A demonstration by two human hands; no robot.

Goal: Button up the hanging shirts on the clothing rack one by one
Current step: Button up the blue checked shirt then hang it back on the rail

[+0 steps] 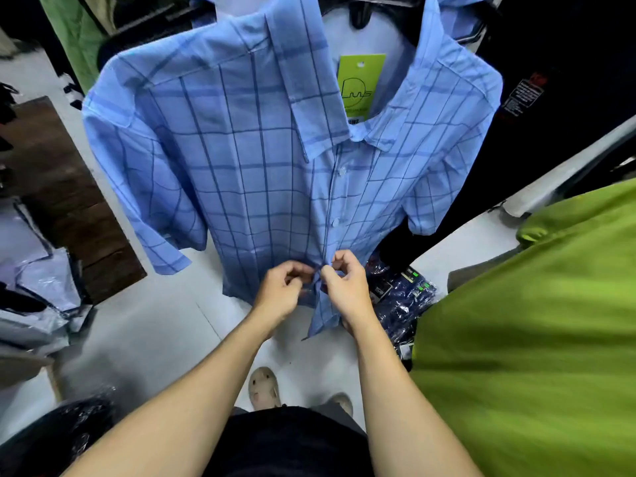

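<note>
A light blue checked short-sleeved shirt [241,160] hangs in front of me on a black hanger [364,15], with a green tag [359,84] inside its open collar. Two white buttons [341,171] on the front strip are fastened. Low on that strip my left hand [280,292] pinches one edge of the cloth. My right hand [344,284] pinches the other edge right beside it, fingertips almost touching. The button between them is hidden by my fingers. Below my hands the shirt's front hangs apart.
A bright green garment [533,339] hangs close on the right. Dark clothes [557,98] hang behind the shirt. Plastic-wrapped packs lie on the pale floor at left [41,280] and under the shirt [402,297]. A brown wooden board [69,201] lies at left.
</note>
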